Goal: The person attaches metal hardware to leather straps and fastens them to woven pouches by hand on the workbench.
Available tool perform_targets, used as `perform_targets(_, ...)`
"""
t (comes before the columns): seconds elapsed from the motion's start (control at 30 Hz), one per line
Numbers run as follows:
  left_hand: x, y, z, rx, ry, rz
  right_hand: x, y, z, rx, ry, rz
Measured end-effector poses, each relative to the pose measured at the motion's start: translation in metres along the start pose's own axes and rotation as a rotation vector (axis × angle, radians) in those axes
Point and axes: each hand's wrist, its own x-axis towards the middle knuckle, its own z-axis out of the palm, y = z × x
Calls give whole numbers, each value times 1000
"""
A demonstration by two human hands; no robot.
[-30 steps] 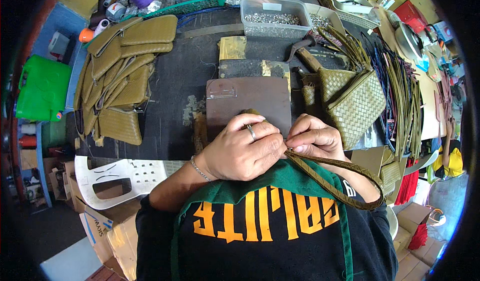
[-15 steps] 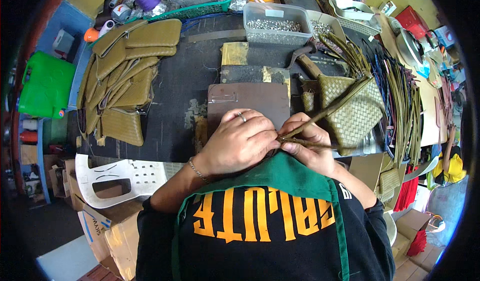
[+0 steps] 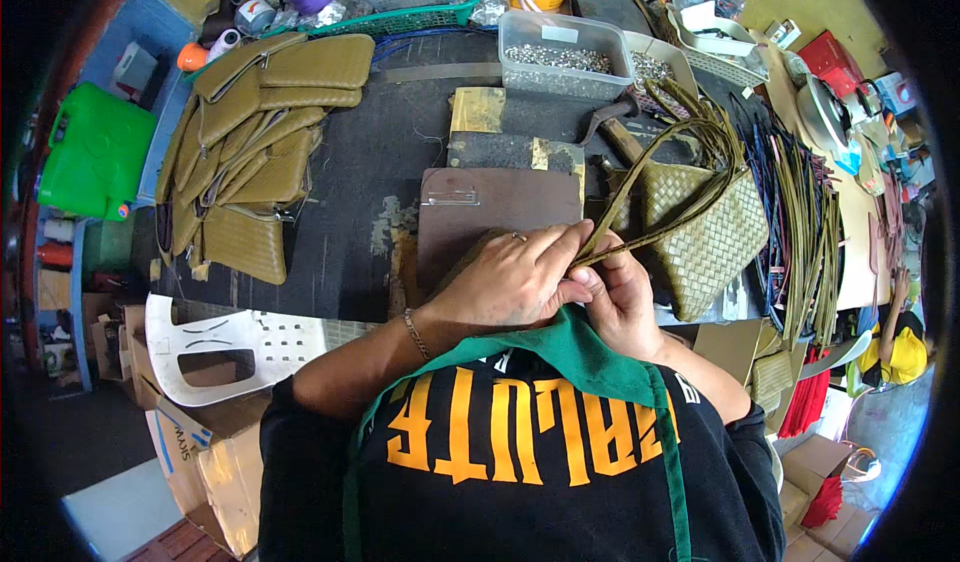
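Both of my hands meet at the table's near edge, close to my green apron (image 3: 575,347). My left hand (image 3: 510,280), with a ring on one finger, pinches the base of an olive leather strap (image 3: 655,237). Beside it, my right hand (image 3: 622,297) grips the same strap with thumb and fingers. From there the strap runs up and right in long loops over an olive woven pouch (image 3: 705,217). Its end between my fingers is hidden. A flat brown board (image 3: 500,202) lies just beyond my left hand.
Olive zippered pouches (image 3: 260,177) are piled at the left. A hammer (image 3: 620,132) lies near a clear tub (image 3: 560,57) of small metal pieces. More straps (image 3: 810,227) hang over the right edge. A white plastic chair (image 3: 240,342) stands at left; another person (image 3: 900,347) is far right.
My left hand has turned, its fingers now stretched toward the strap. The strap's loops have swung higher and opened out. My right hand has shifted slightly beneath them.
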Motion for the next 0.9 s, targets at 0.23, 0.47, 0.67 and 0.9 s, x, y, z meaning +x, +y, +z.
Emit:
perform_targets(0.23, -3, -2, 4, 4, 4, 8, -4, 9, 7, 35, 50, 47)
perform_targets(0.47, -4, -7, -9, -623, -28, -232, 5, 2, -7, 444, 12, 319)
perform_targets(0.67, -1, -9, -18, -715, -77, -300, 15, 15, -22, 378, -92, 83)
perform_targets(0.9, 8, -13, -22, -699, -255, -413, 22, 14, -9, 774, 55, 232)
